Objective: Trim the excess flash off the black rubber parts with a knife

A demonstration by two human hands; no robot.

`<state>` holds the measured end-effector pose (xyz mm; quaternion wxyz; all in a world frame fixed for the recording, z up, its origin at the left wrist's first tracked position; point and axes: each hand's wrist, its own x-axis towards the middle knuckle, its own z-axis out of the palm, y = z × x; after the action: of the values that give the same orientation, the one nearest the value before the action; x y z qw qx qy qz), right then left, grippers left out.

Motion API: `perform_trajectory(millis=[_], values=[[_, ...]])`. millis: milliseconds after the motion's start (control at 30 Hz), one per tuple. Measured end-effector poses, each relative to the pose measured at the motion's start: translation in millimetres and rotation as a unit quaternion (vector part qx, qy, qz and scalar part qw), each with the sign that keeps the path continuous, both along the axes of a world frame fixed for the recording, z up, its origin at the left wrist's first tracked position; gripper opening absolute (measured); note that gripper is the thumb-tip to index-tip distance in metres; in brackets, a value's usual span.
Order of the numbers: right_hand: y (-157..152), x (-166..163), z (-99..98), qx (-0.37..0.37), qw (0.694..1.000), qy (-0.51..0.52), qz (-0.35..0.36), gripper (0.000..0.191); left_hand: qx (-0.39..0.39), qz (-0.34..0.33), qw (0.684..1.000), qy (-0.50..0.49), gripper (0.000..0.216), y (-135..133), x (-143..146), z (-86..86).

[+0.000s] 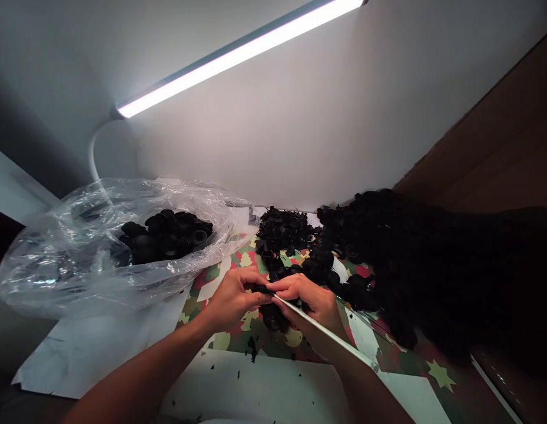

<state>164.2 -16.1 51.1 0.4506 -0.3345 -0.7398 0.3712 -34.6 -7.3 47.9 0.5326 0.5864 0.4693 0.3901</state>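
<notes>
My left hand (232, 297) and my right hand (309, 299) meet at the middle of the table, fingers pinched together on a small black round part (261, 289). My right hand also grips a thin pale blade or strip (326, 333) that runs back along my right forearm. Another black round part (273, 318) lies on the patterned cloth just beneath my hands. Most of the held part is hidden by my fingers.
A clear plastic bag (79, 259) holding black round parts (167, 235) sits at the left. A heap of black scraps (284, 229) and a large pile of black parts (410, 259) lie behind and right. A lit tube lamp (238, 56) hangs above. White paper (264, 388) lies in front.
</notes>
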Motion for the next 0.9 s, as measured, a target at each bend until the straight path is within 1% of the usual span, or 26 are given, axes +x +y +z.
perform_trajectory(millis=[233,367,433,500,567,700,800,900], values=[[0.9,1.1,-0.5,0.019,1.0,-0.025,0.001,0.017,-0.016,-0.003,1.0,-0.007,0.009,-1.0,-0.7,-4.9],[0.2,-3.8,-4.7,0.093,0.995,-0.042,-0.012,0.018,-0.041,-0.001,0.999,-0.017,0.013,-0.5,0.3,-6.2],[0.2,-6.3,-6.4,0.133,0.989,-0.054,-0.036,0.019,-0.042,-0.002,0.999,-0.019,0.013,-0.5,0.3,-6.4],[0.8,-6.7,-7.3,0.15,0.984,-0.059,-0.07,0.02,-0.036,-0.001,0.999,-0.023,0.014,-0.6,-0.2,-6.7],[1.9,-4.6,-7.4,0.125,0.985,-0.051,-0.11,0.018,-0.043,0.0,0.998,-0.044,0.018,-0.6,-1.1,-7.8],[4.7,1.9,-8.2,0.001,0.988,0.009,-0.154,0.015,-0.085,-0.003,0.991,-0.107,0.023,0.7,-2.7,-11.3],[7.4,4.7,-11.0,-0.06,0.98,0.062,-0.179,0.019,-0.081,-0.009,0.99,-0.119,0.032,2.6,-3.5,-12.5],[10.1,6.7,-15.5,-0.126,0.967,0.081,-0.207,0.023,-0.068,-0.013,0.99,-0.125,0.039,3.7,-3.4,-11.6]])
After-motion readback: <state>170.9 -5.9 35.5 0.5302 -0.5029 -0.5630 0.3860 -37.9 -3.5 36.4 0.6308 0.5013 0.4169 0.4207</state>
